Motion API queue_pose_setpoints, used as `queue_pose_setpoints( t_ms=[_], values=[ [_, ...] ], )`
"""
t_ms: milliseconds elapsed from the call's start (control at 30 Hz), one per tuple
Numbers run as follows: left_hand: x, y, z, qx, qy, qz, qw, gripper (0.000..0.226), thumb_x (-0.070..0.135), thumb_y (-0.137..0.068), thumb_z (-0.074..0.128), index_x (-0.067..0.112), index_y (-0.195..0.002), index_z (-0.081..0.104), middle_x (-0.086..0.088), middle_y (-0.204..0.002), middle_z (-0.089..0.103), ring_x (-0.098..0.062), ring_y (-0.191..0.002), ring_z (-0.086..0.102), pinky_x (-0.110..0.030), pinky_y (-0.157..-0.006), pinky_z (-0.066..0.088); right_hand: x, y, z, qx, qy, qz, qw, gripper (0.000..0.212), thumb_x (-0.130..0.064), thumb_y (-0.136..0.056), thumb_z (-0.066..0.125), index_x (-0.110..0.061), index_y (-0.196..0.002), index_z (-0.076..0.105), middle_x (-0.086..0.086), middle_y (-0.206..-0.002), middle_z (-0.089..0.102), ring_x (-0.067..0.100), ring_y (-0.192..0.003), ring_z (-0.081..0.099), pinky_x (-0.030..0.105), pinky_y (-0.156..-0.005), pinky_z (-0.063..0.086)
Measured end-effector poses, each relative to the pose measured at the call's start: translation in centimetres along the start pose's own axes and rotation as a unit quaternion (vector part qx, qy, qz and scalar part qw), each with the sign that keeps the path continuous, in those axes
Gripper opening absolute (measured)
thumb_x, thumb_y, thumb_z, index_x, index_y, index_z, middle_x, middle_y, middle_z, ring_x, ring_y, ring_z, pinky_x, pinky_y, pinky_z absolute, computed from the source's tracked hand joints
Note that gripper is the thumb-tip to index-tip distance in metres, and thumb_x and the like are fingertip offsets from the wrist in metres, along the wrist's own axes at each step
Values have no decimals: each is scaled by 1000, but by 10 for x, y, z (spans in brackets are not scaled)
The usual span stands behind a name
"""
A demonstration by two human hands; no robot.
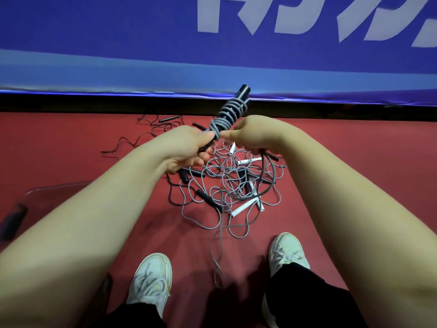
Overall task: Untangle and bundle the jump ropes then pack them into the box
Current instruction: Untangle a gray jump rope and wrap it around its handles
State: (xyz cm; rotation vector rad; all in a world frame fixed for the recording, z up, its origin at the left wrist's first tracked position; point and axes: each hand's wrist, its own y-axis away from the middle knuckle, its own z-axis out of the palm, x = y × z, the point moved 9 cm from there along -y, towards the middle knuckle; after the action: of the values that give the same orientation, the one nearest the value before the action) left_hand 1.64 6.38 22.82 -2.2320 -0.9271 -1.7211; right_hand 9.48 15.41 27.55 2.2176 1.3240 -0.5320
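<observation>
My left hand grips the lower end of a pair of black jump-rope handles that point up and away, with grey cord coiled round them. My right hand pinches the same grey cord right beside the handles. The loose cord hangs from that hand in a loop and trails down between my feet. Below my hands, a tangled pile of ropes lies on the red floor, with grey and black cords, white handles and black handles mixed together.
A clear plastic box sits on the floor at the left, partly behind my left arm. More black rope trails left of the pile. A blue padded barrier runs across the back. My white shoes stand near the bottom.
</observation>
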Motion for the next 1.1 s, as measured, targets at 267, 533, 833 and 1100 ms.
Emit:
queue_pose_setpoints(
  t_ms=[267,533,833,1100],
  values=[
    [50,25,-8,288,-374,110,875,36,43,-94,51,9,-105,47,-11,-104,60,-35,-94,57,-36,-66,35,-4,-8,-2,17,-303,3,953,28,-48,-89,57,-22,-80,55,-2,-61,36,9,-47,26,24,-49,21],
    [9,36,-22,-43,123,-54,990,44,48,-82,54,17,-113,56,-9,-119,62,-15,-92,66,-27,-75,56,-29,5,-28,187,166,-107,962,35,-49,-86,58,-19,-106,59,0,-88,63,22,-81,58,28,-63,34],
    [59,40,-31,-54,-255,-75,962,36,29,-78,73,8,-104,61,-7,-92,60,-18,-79,58,-28,-64,54,-60,12,-5,264,394,-169,864,27,-31,-96,45,-12,-113,53,7,-109,58,30,-97,59,31,-57,26],
    [49,7,-28,134,-423,-13,896,14,14,-79,63,8,-86,53,-5,-65,51,-20,-53,46,-26,-46,35,-37,-6,-8,213,131,-136,959,44,-32,-84,65,-11,-117,45,2,-96,55,23,-81,53,30,-65,34]
  ],
)
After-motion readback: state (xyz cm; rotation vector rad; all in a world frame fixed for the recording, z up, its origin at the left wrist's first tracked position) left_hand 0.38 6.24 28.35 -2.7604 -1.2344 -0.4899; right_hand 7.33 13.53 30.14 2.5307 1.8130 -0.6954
